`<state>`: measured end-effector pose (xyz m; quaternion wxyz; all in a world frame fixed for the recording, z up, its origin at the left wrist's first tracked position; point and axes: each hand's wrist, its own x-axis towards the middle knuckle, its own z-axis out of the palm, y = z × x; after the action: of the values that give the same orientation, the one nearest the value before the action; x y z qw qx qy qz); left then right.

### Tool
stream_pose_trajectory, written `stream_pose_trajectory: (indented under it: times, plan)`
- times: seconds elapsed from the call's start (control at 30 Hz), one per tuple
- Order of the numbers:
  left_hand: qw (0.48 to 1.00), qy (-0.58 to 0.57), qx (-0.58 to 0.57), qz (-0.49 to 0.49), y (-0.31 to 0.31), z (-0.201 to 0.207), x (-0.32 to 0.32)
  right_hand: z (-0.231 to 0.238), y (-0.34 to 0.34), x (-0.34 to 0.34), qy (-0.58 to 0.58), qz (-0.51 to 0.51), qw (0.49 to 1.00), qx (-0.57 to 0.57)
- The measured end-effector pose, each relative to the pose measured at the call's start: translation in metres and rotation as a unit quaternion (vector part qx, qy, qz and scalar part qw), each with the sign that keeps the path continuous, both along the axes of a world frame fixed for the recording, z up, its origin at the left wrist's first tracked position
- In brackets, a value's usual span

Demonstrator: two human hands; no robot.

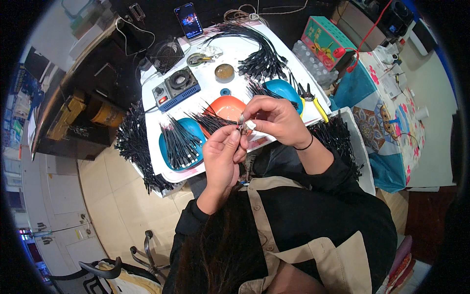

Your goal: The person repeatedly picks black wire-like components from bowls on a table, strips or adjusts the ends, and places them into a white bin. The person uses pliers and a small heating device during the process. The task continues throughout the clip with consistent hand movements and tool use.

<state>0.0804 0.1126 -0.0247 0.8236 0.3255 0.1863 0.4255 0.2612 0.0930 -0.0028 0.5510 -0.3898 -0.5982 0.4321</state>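
Above the table's near edge, my left hand (221, 156) is closed, thumb against fingers, on a thin black cable whose end shows a small bit of red. My right hand (280, 120) pinches a small white piece (250, 125) right beside those fingertips; its exact kind is hidden by the fingers. Just beyond both hands is an orange tray (228, 105) with black cables (210, 121) lying across it. To the left, a blue tray (163, 147) holds a bundle of black cables with white-tipped ends (180, 148). Another blue tray (283, 88) with cables lies beyond my right hand.
A soldering pot-like heater (180, 87), small fan (166, 55), round amber dish (224, 72) and propped phone (189, 20) stand on the white table (152, 93). Yellow-handled cutters (313, 101) lie right. Cable heaps (134, 142) flank the table; a green box (329, 41) stands far right.
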Motion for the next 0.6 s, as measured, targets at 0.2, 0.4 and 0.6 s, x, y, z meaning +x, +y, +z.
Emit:
stream_pose_trajectory:
  times: [0.2, 0.4, 0.6]
  plan:
    - [0.973, 0.128, 0.150, 0.120, -0.008, -0.003, 0.008, -0.002, -0.011, -0.015, 0.032, -0.097, 0.994, -0.043]
    - [0.766, 0.301, 0.481, 0.302, -0.003, -0.011, 0.012, -0.003, -0.028, -0.039, 0.001, -0.147, 0.986, -0.075]
    - [0.979, 0.109, 0.154, 0.077, -0.007, -0.012, 0.004, 0.002, -0.032, -0.025, -0.092, -0.134, 0.986, -0.036]
